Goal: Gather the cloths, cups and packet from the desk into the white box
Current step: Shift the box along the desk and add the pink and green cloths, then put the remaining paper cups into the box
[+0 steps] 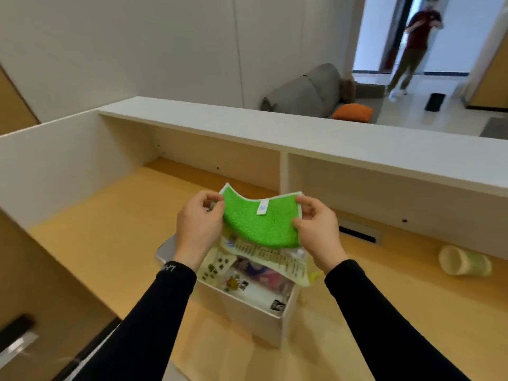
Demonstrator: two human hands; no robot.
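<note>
1 green cloth [259, 222] is pinched at both ends by the left hand [199, 225] and right hand [316, 229] above the white box [258, 312], where 1 packet [275, 257] is seen, possibly among others. 1 cup [464, 260] lies tipped on the surface [110, 243] to the right.

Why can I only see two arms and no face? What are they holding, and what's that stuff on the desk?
The camera sits on the person's head and looks forward and down, so you see only their own arms in black sleeves. There is just this one picture, from that head view. The left hand and right hand each pinch one side of a green cloth, which sags between them above a white box. The box stands on the yellow desk and already holds some things, with a printed packet leaning over its far edge. One cup lies on its side to the right, not yet in the box. Far off, another person stands in a doorway.
</note>
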